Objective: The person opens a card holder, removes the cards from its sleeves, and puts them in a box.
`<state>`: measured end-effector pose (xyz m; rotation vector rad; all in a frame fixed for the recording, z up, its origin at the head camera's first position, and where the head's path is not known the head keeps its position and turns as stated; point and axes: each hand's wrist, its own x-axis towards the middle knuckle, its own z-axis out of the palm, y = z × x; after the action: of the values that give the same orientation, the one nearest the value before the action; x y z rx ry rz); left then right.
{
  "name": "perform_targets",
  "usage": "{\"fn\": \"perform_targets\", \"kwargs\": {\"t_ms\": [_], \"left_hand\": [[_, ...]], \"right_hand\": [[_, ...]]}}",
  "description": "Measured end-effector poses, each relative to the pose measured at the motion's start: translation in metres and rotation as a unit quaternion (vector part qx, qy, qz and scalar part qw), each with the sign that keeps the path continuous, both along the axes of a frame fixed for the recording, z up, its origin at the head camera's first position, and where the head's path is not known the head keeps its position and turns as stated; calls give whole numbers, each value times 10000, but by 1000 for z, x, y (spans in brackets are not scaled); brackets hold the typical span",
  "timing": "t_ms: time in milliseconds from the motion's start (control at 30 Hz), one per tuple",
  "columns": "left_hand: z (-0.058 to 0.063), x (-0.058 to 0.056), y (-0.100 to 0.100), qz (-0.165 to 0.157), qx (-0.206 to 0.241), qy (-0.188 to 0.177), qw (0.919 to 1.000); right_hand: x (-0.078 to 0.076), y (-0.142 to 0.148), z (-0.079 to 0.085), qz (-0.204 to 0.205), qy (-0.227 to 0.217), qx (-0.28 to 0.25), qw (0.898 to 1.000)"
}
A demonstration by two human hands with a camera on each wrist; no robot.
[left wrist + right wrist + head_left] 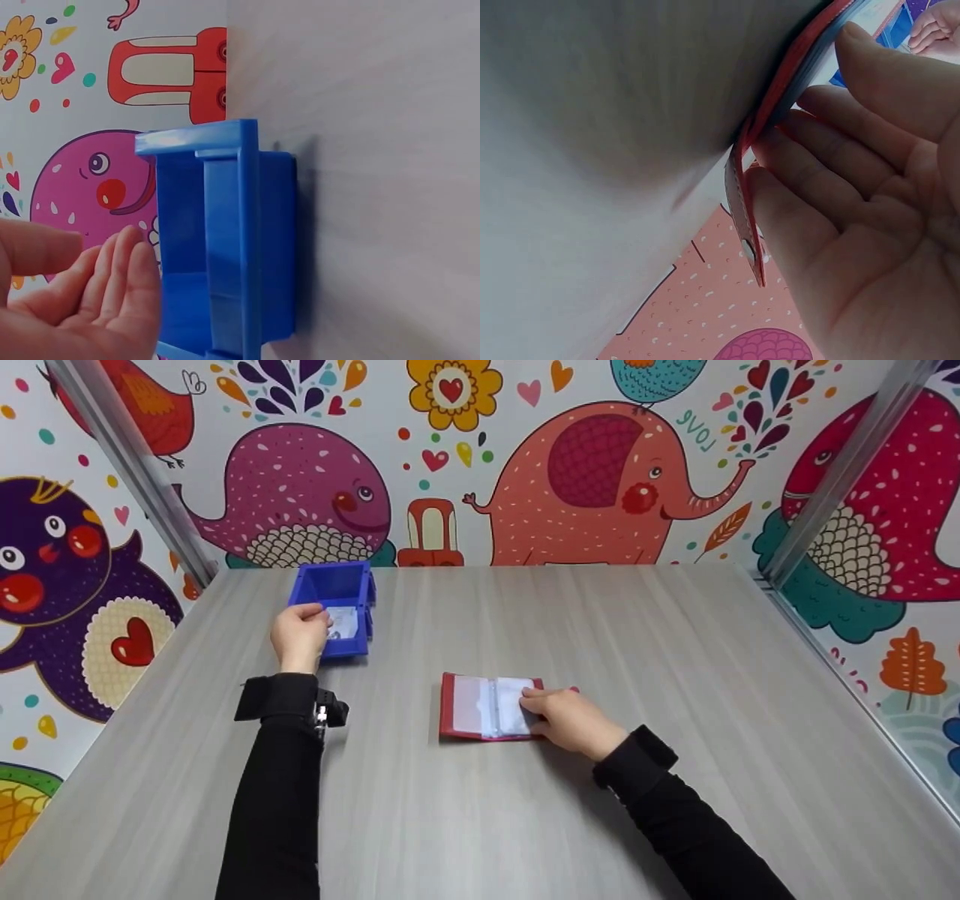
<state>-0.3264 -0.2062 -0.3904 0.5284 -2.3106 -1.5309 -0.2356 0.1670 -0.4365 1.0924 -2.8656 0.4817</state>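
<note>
A red card holder [447, 705] lies spread on the table, with clear plastic sleeves [471, 705] on both sides of its middle fold. My right hand [574, 721] holds its right side, thumb on the sleeves and fingers at the cover's edge. In the right wrist view, a strap with a metal snap [744, 217] sticks out beside those fingers. Over the near left edge of a blue plastic bin [334, 579] is my left hand [298, 636], its fingers bent. The left wrist view shows nothing between that thumb and fingers. Pale printed cards or papers [344, 622] lie inside the bin.
The bin stands at the back left of the light wood-grain table [420, 817]. Behind the table rises a wall [450, 457] printed with cartoon animals, with metal posts [127, 465] at its corners.
</note>
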Motion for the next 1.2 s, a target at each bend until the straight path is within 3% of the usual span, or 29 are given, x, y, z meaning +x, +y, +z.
{"fn": "perform_targets", "kwargs": {"t_ms": [367, 833, 1200], "left_hand": [[0, 7, 5, -230, 263, 74, 9994], [-4, 18, 25, -667, -344, 392, 9964], [-11, 25, 44, -1284, -588, 647, 9879]], "right_hand": [[0, 1, -1, 24, 57, -17, 10000], [-1, 0, -2, 118, 156, -31, 9998], [-2, 1, -2, 90, 105, -78, 9999]]}}
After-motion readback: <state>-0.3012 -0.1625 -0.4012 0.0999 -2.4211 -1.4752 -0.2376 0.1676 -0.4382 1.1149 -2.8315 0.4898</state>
